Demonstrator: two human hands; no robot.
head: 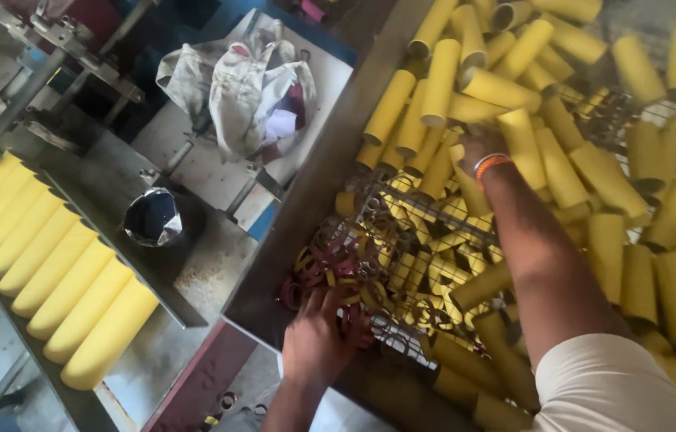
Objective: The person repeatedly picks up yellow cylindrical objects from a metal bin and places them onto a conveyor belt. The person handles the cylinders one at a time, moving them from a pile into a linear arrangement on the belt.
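Your left hand (pixel 318 340) lay spread, palm down, on small red and yellow rings (pixel 330 272) by the wire rack (pixel 402 216). Your right hand (pixel 478 148) reached into heaped yellow cardboard tubes (pixel 514 104), grip hidden. A row of tubes (pixel 50 264) already lay aligned; most remained piled.

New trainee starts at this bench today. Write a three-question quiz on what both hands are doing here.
1. True or false: the right hand reaches into the heap of yellow tubes.
2. The left hand rests on: A) the crumpled cloth B) the red and yellow rings C) the row of yellow tubes at far left.
3. What do the loose tubes lie on?

Key: 1 true. 2 B. 3 A wire mesh rack in a metal trough.
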